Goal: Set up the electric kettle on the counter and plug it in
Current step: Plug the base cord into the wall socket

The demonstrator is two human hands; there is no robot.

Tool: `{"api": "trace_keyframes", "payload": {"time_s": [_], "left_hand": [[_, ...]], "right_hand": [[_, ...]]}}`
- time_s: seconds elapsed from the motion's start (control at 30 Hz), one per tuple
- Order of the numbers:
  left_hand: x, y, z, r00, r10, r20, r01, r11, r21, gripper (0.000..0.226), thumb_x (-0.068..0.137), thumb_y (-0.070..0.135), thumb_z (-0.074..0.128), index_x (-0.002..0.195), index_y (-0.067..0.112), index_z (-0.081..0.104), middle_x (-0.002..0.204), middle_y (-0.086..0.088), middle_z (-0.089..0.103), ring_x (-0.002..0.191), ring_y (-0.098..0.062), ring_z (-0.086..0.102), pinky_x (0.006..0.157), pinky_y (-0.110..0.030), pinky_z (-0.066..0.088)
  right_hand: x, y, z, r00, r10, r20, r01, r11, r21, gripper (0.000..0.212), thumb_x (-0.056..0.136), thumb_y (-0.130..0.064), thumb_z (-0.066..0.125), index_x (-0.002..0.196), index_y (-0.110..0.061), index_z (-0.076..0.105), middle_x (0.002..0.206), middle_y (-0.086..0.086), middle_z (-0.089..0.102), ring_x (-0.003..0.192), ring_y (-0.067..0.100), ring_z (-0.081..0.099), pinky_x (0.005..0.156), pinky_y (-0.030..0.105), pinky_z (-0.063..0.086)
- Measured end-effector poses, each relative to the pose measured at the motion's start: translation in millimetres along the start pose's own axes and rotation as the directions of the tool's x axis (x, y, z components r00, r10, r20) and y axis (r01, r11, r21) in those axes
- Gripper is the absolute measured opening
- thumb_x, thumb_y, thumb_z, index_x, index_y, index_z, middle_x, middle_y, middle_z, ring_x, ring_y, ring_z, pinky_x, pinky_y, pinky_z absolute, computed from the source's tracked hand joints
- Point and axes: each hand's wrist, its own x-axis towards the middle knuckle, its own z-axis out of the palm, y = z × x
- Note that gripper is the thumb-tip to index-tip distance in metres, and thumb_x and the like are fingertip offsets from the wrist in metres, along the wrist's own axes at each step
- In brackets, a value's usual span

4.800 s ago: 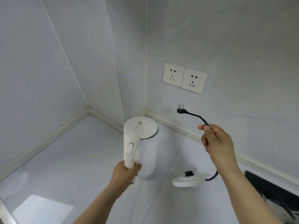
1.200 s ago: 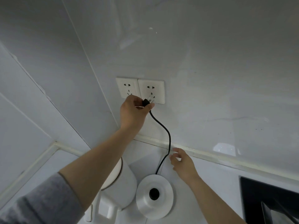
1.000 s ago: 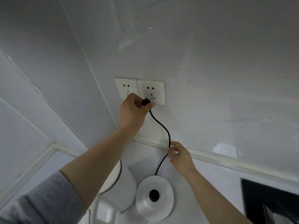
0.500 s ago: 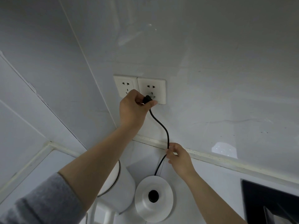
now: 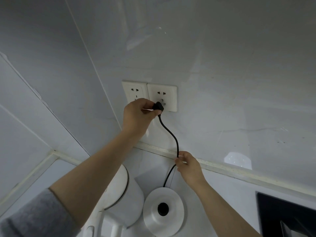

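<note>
My left hand [image 5: 138, 115] grips the black plug [image 5: 158, 106] and holds it against the lower holes of the right wall socket [image 5: 168, 94]. Its prongs look partly in. The black cord [image 5: 172, 134] curves down from the plug to the round white kettle base [image 5: 163, 211] on the counter. My right hand [image 5: 188, 165] pinches the cord low down, near the wall's bottom edge. The white kettle [image 5: 123, 199] stands on the counter just left of the base, partly hidden by my left forearm.
A second socket [image 5: 134, 91] sits left of the used one. A pale sealing strip [image 5: 239, 171] runs along the foot of the wall. A black cooktop [image 5: 287, 216] lies at the lower right. The counter corner [image 5: 54, 152] is at the left.
The left hand has pushed the plug closer into the right socket. The right hand came up from the counter and took hold of the cord.
</note>
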Motion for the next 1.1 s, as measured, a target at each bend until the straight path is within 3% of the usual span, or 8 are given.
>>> {"api": "trace_keyframes", "payload": {"time_s": [0.07, 0.13, 0.23, 0.37, 0.5, 0.6, 0.73, 1.1], "left_hand": [[3.4, 1.4, -3.2, 0.998, 0.055, -0.014, -0.055, 0.998, 0.040, 0.025, 0.070, 0.026, 0.081, 0.087, 0.015, 0.067, 0.090, 0.005, 0.069, 0.070, -0.011, 0.068, 0.063, -0.020, 0.048], [11.2, 2.8, -6.4, 0.969, 0.246, -0.035, -0.231, 0.942, 0.242, 0.042, 0.062, 0.035, 0.085, 0.090, 0.015, 0.061, 0.093, 0.007, 0.060, 0.066, -0.013, 0.062, 0.064, -0.023, 0.047], [25.7, 6.2, -11.4, 0.865, 0.501, 0.033, -0.455, 0.754, 0.474, 0.066, 0.052, 0.044, 0.087, 0.103, 0.011, 0.060, 0.105, -0.005, 0.058, 0.088, -0.021, 0.055, 0.076, -0.031, 0.047], [41.2, -0.6, -16.4, 0.727, 0.667, 0.160, -0.634, 0.564, 0.530, 0.073, 0.056, 0.050, 0.081, 0.114, 0.010, 0.063, 0.111, -0.010, 0.061, 0.101, -0.028, 0.054, 0.089, -0.033, 0.042], [44.1, -4.7, -15.4, 0.709, 0.687, 0.160, -0.648, 0.545, 0.532, 0.072, 0.056, 0.052, 0.080, 0.113, 0.011, 0.065, 0.108, -0.009, 0.063, 0.101, -0.025, 0.053, 0.092, -0.030, 0.037], [44.2, 2.5, -16.9, 0.729, 0.666, 0.160, -0.647, 0.593, 0.480, 0.070, 0.051, 0.046, 0.085, 0.107, 0.008, 0.066, 0.103, -0.010, 0.062, 0.095, -0.023, 0.050, 0.081, -0.022, 0.037], [50.3, 12.8, -19.3, 0.730, 0.657, 0.189, -0.641, 0.562, 0.523, 0.069, 0.044, 0.050, 0.086, 0.095, 0.008, 0.067, 0.094, -0.010, 0.061, 0.082, -0.029, 0.054, 0.066, -0.036, 0.047], [51.2, 3.0, -19.3, 0.698, 0.691, 0.188, -0.665, 0.529, 0.527, 0.069, 0.046, 0.044, 0.086, 0.101, 0.007, 0.066, 0.098, -0.012, 0.059, 0.085, -0.030, 0.052, 0.068, -0.028, 0.041]], "right_hand": [[-0.2, -0.6, 1.2, 1.000, 0.006, 0.001, -0.006, 1.000, 0.006, 0.013, 0.093, -0.019, 0.053, 0.102, -0.028, 0.055, 0.095, -0.010, 0.062, 0.098, 0.021, 0.063, 0.083, 0.024, 0.043], [0.0, -0.3, 1.7, 1.000, 0.010, 0.003, -0.010, 1.000, -0.001, 0.013, 0.093, -0.019, 0.053, 0.101, -0.029, 0.055, 0.094, -0.011, 0.062, 0.096, 0.020, 0.063, 0.085, 0.026, 0.046], [0.7, 0.6, 1.1, 1.000, 0.006, -0.004, -0.006, 1.000, -0.016, 0.014, 0.092, -0.017, 0.053, 0.099, -0.030, 0.055, 0.093, -0.016, 0.061, 0.097, 0.018, 0.062, 0.090, 0.030, 0.049], [1.8, 0.3, 0.8, 1.000, -0.003, -0.005, 0.003, 1.000, -0.020, 0.015, 0.093, -0.016, 0.054, 0.101, -0.029, 0.055, 0.094, -0.018, 0.059, 0.101, 0.017, 0.061, 0.095, 0.034, 0.050], [3.1, 1.4, 2.0, 1.000, 0.003, -0.009, -0.003, 1.000, -0.009, 0.016, 0.092, -0.016, 0.053, 0.101, -0.029, 0.056, 0.097, -0.012, 0.062, 0.098, 0.016, 0.061, 0.092, 0.032, 0.049], [3.5, 1.9, 2.6, 1.000, -0.002, -0.001, 0.002, 1.000, -0.003, 0.015, 0.093, -0.016, 0.053, 0.103, -0.026, 0.058, 0.096, -0.012, 0.062, 0.091, 0.014, 0.058, 0.084, 0.025, 0.045], [5.3, 2.3, 4.7, 1.000, 0.001, -0.006, -0.001, 1.000, -0.015, 0.014, 0.092, -0.015, 0.054, 0.102, -0.023, 0.060, 0.091, -0.012, 0.061, 0.089, 0.016, 0.058, 0.085, 0.028, 0.047], [8.7, 3.5, 8.4, 1.000, -0.006, -0.018, 0.006, 1.000, -0.007, 0.012, 0.091, -0.015, 0.054, 0.095, -0.025, 0.060, 0.091, -0.010, 0.061, 0.090, 0.017, 0.059, 0.092, 0.037, 0.049]]}}
